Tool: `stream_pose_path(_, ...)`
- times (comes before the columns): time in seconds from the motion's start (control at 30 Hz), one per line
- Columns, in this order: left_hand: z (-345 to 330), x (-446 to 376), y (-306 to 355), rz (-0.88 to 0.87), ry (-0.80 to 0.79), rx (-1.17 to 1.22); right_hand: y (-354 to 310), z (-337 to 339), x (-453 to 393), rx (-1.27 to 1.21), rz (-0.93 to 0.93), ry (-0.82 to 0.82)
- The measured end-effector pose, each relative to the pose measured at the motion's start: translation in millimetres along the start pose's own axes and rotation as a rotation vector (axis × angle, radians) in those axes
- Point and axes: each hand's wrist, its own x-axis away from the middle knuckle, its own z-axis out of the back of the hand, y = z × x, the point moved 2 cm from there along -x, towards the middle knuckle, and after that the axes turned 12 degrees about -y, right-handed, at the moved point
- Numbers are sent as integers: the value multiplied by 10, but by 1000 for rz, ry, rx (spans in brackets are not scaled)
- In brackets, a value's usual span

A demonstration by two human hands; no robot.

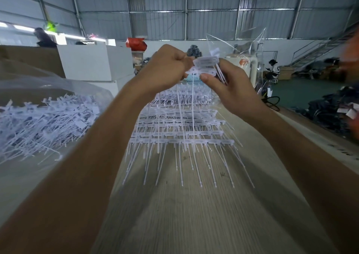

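Both hands are raised above a wooden table (194,214). My left hand (165,67) pinches the head of a white plastic seal tag (196,72), whose thin tail hangs straight down. My right hand (229,86) grips a small bundle of white tags (208,64) together with a clear plastic bag (242,43) that sticks up behind it. Beneath the hands, several rows of the same tags (182,133) lie stacked in neat layers on the table, tails pointing toward me.
A loose heap of white tags (42,121) lies on clear plastic sheeting at the left. White boxes (87,61) stand behind it. Dark piles of goods (330,106) lie on the green floor at the right, where a person (273,69) sits and a metal staircase stands.
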Motion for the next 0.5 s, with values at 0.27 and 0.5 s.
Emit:
stream_pose_path(0.27,22,52,-42,17,-70,201,-9,-3,49,293,73,41)
stream_pose_path(0.5,-23,38,-17,37,-102,389,-111,-52,89,546,206,74)
